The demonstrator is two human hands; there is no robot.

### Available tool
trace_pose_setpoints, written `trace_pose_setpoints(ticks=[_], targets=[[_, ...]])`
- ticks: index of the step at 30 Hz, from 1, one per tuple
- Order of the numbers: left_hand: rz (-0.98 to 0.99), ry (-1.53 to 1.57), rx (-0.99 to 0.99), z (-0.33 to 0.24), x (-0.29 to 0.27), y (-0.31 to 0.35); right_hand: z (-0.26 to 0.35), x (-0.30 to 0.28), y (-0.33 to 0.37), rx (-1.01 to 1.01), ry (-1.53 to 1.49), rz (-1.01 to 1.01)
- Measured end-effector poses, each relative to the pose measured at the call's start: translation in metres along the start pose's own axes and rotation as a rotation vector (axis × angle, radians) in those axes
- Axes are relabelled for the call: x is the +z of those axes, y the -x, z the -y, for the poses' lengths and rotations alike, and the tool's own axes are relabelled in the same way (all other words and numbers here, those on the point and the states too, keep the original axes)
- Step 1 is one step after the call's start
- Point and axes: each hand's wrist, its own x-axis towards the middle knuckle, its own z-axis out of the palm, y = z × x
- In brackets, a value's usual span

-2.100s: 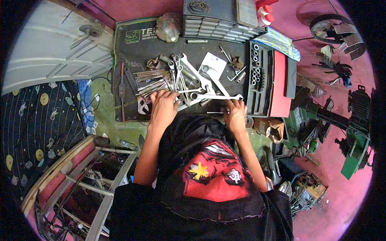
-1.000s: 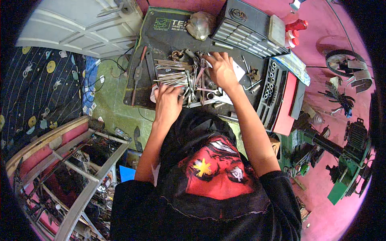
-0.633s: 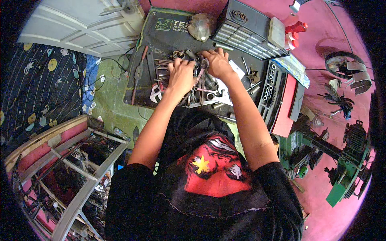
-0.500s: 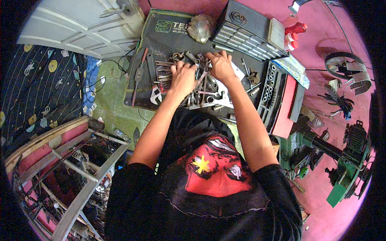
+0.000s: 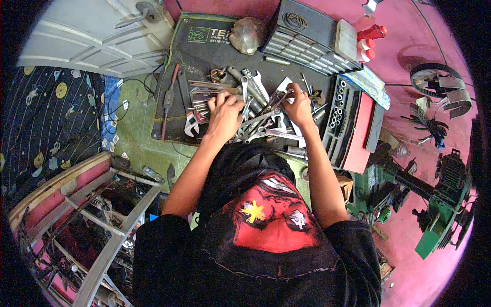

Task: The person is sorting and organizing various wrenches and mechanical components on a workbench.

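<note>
A heap of wrenches (image 5: 279,132) and other metal tools lies on the dark mat. My right hand (image 5: 298,106) is at the heap's right side, fingers and thumb pinched on a slim dark metal tool (image 5: 275,101); its exact kind is unclear. My left hand (image 5: 224,115) rests over the heap's left side, fingers bent and somewhat apart, with nothing plainly held. Close to its fingertips a wrench (image 5: 245,88) points away from me. An adjustable wrench (image 5: 192,124) lies left of this hand. Thin metal rods (image 5: 202,84) lie beyond it.
A small-drawer cabinet (image 5: 302,43) and a clear plastic bag (image 5: 247,37) stand at the back of the mat (image 5: 204,56). Right of the heap is a socket set (image 5: 337,105) in its tray. A long red-handled tool (image 5: 168,100) lies along the left edge.
My hands have moved apart and nearer to me, the right one to the right with a slim metal tool. Wrenches at the heap's centre have shifted and show more clearly.
</note>
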Motion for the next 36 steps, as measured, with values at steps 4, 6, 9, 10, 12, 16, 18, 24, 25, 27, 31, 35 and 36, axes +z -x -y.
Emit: trace_pose_setpoints(ticks=[4, 6, 9, 10, 12, 16, 18, 24, 25, 27, 31, 35, 36], targets=[[-0.063, 0.063, 0.008, 0.005, -0.011, 0.008, 0.013, -0.007, 0.014, 0.035, -0.020, -0.043], [-0.081, 0.066, 0.010, 0.005, -0.013, 0.011, 0.016, -0.010, 0.018, 0.062, 0.006, -0.061], [-0.131, 0.052, -0.004, 0.005, -0.015, 0.014, 0.022, -0.021, 0.025, 0.078, 0.131, -0.021], [-0.130, 0.051, -0.004, 0.006, -0.015, 0.015, 0.021, -0.022, 0.028, 0.084, 0.199, -0.003], [-0.166, 0.053, -0.027, 0.009, -0.014, 0.016, 0.019, -0.018, 0.034, 0.083, 0.250, 0.009], [-0.196, 0.014, -0.079, 0.013, -0.017, 0.011, 0.044, -0.022, 0.036, 0.028, 0.335, -0.062], [-0.219, -0.006, -0.074, 0.015, -0.019, 0.010, 0.060, -0.024, 0.032, -0.126, 0.281, -0.051], [-0.211, -0.069, -0.164, 0.017, -0.030, 0.013, 0.083, 0.004, 0.013, -0.413, 0.226, 0.086], [-0.214, -0.071, -0.168, 0.017, -0.031, 0.014, 0.087, 0.010, 0.011, -0.476, 0.227, 0.097], [-0.261, -0.069, -0.160, 0.014, -0.035, 0.020, 0.102, 0.014, 0.010, -0.549, 0.312, 0.178], [-0.243, -0.080, -0.155, 0.008, -0.042, 0.036, 0.108, 0.030, 0.015, -0.706, 0.234, 0.105], [-0.173, -0.084, -0.154, 0.009, -0.026, 0.063, 0.104, 0.035, 0.022, -0.676, 0.276, 0.157], [-0.173, -0.083, -0.157, 0.010, -0.023, 0.067, 0.102, 0.035, 0.022, -0.677, 0.276, 0.160]])
